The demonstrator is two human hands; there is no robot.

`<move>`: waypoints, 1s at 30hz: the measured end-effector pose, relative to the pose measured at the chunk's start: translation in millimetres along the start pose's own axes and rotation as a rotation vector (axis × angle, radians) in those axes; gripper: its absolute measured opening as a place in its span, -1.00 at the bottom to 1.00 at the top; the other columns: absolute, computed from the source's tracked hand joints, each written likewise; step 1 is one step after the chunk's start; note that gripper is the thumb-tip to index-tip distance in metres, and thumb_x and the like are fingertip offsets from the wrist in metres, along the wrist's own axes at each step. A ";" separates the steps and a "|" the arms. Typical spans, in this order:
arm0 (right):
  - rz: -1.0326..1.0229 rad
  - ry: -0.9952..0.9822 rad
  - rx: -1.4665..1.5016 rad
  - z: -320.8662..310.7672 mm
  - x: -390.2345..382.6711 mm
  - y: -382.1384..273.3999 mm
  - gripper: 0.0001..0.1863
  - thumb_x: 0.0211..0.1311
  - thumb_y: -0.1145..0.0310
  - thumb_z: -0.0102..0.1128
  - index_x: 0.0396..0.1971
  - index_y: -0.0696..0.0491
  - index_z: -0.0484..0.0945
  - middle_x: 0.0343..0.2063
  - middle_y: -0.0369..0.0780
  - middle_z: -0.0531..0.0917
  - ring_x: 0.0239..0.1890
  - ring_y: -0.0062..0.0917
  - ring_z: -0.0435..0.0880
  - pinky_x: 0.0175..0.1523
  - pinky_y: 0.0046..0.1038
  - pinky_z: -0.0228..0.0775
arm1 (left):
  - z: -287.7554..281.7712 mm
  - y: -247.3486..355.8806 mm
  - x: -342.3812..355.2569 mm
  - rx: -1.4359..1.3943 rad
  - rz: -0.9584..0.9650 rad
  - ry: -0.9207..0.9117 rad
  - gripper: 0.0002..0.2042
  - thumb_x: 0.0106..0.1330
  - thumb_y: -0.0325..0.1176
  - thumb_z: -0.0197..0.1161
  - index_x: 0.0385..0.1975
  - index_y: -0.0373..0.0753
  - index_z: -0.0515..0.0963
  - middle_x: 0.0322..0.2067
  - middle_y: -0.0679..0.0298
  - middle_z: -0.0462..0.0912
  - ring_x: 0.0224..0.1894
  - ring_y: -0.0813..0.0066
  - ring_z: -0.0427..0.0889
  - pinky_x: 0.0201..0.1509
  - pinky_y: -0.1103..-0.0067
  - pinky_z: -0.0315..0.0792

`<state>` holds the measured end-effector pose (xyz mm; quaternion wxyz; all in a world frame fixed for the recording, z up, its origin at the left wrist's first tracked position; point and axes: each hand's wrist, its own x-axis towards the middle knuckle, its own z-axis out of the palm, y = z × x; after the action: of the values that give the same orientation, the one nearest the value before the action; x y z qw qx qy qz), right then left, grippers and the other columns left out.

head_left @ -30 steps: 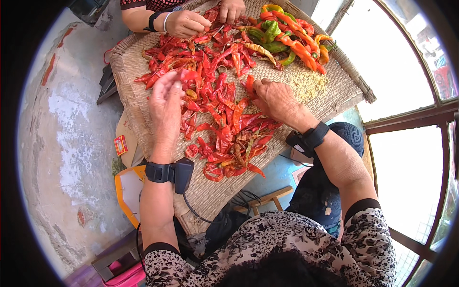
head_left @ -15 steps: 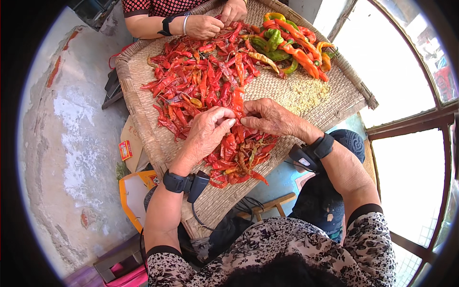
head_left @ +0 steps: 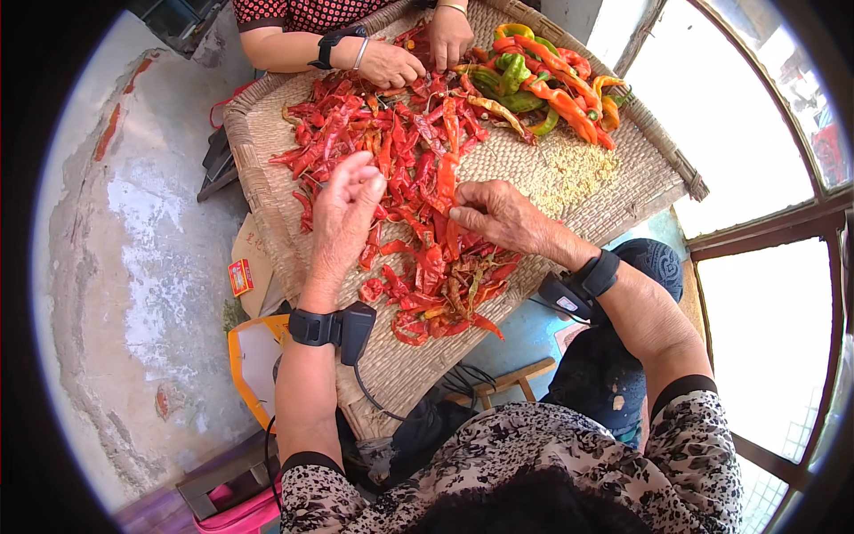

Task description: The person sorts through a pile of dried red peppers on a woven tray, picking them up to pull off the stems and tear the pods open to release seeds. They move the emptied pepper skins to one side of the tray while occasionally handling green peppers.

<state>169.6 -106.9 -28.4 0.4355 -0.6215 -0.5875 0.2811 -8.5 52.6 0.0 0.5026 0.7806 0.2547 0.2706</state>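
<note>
A big heap of dried red chili peppers (head_left: 405, 147) covers the middle of a woven tray (head_left: 382, 392). My right hand (head_left: 503, 214) pinches a long red chili pepper (head_left: 447, 182) between thumb and fingers over the heap. Left of it, my left hand (head_left: 345, 214) is raised over the heap's left side, fingers loosely bent and thumb apart, with nothing visible in it. Below both hands lies a smaller cluster of split red peppers (head_left: 431, 267), with some dry brownish stems (head_left: 463, 285) among them.
Across the tray, another person's hands (head_left: 391, 64) reach into the far peppers. Fresh green and orange peppers (head_left: 543, 80) lie at the far right, near a patch of pale seeds (head_left: 574, 173). A wall (head_left: 151, 249) stands left; a window (head_left: 729, 116) is at right.
My left hand has left the chili pepper and moved up and left. My right hand keeps its pinch. The other person's hands have shifted down into the peppers.
</note>
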 end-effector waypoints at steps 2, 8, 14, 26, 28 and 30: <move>-0.069 -0.042 -0.026 7.4 -3.1 -12.9 -0.83 0.21 0.38 0.18 -0.43 0.19 0.49 -0.59 -0.07 0.55 -0.51 -0.18 0.53 -0.35 -0.26 0.39 | 15.9 3.4 -10.7 0.047 -0.014 -0.209 -0.58 0.30 -0.14 0.23 -0.02 -0.37 0.46 -0.33 0.23 0.59 -0.31 0.58 0.53 -0.22 0.60 0.45; -0.120 -0.048 -0.002 5.6 8.2 -10.4 -0.79 0.24 0.33 0.16 -0.25 0.17 0.57 -0.44 -0.05 0.64 -0.37 -0.21 0.65 -0.27 -0.29 0.48 | 8.7 3.7 -10.7 0.084 -0.014 -0.133 -0.77 0.30 -0.27 0.23 -0.28 -0.35 0.54 -0.56 0.34 0.58 -0.54 0.62 0.48 -0.44 0.63 0.40; -0.171 -0.053 -0.497 2.4 6.5 15.4 -0.79 0.14 0.45 0.13 -0.19 0.07 0.53 -0.30 -0.12 0.55 -0.23 -0.21 0.60 -0.17 -0.27 0.50 | -25.1 -14.8 11.1 -0.473 -0.188 0.375 -0.27 0.31 -0.33 0.23 0.37 -0.30 -0.05 0.02 0.12 0.48 -0.17 0.59 0.54 -0.21 0.70 0.44; -0.207 -0.035 -0.711 -1.8 1.2 1.0 -0.85 0.09 0.41 0.18 -0.34 0.10 0.47 -0.44 -0.12 0.58 -0.34 -0.19 0.63 -0.28 -0.24 0.52 | 23.4 12.5 -20.6 0.281 0.115 -0.385 -0.61 0.32 -0.15 0.18 -0.02 -0.33 0.49 -0.31 0.09 0.65 -0.30 0.34 0.64 -0.15 0.46 0.49; -0.208 -0.044 -0.635 -0.4 1.7 -2.9 -0.84 0.12 0.38 0.20 -0.32 0.10 0.50 -0.43 -0.12 0.59 -0.33 -0.19 0.63 -0.26 -0.25 0.51 | 25.8 7.2 -20.2 0.296 0.157 -0.396 -0.65 0.32 -0.18 0.18 -0.06 -0.34 0.51 -0.37 0.09 0.66 -0.34 0.31 0.65 -0.17 0.46 0.50; -0.252 -0.021 -0.502 -3.0 2.6 -1.8 -0.80 0.18 0.35 0.17 -0.23 0.11 0.52 -0.44 -0.11 0.57 -0.33 -0.21 0.62 -0.25 -0.26 0.49 | 23.8 9.7 -16.7 0.314 0.133 -0.333 -0.72 0.32 -0.26 0.18 -0.13 -0.34 0.54 -0.43 0.11 0.66 -0.39 0.37 0.66 -0.21 0.51 0.50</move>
<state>171.6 -105.2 -25.0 0.2936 -0.6288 -0.7159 0.0767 -3.2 22.5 -2.1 0.3911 0.8981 0.1552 0.1280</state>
